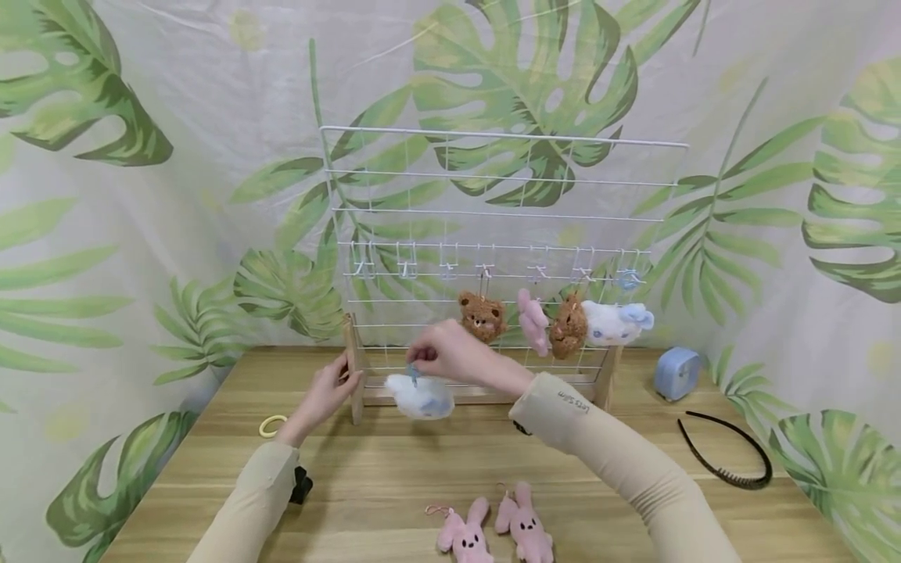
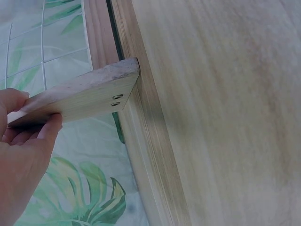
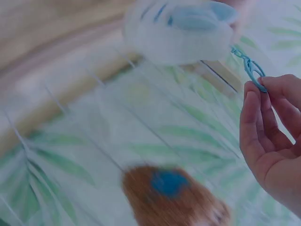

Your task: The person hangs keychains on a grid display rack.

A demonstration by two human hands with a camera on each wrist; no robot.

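My right hand (image 1: pixel 457 353) pinches the blue loop (image 3: pixel 255 75) of a white plush charm (image 1: pixel 420 397) with blue patches. The plush dangles in front of the lower left part of a white wire grid rack (image 1: pixel 503 135). In the left wrist view, the thumb and fingers of my left hand (image 2: pixel 28 160) grip the wooden side post (image 2: pixel 89 87) of the rack's stand. Hanging on the rack are a brown bear plush (image 1: pixel 482 317), a pink plush (image 1: pixel 533 322), another brown plush (image 1: pixel 568 327) and a white and blue plush (image 1: pixel 615 322).
Several white hooks (image 1: pixel 407 262) line one grid wire. Two pink bunny plushes (image 1: pixel 528 525) lie at the table's (image 1: pixel 380 469) front. A black headband (image 1: pixel 739 478) and a blue clock (image 1: pixel 677 373) are on the right. A yellow ring (image 1: pixel 271 426) lies beside my left wrist.
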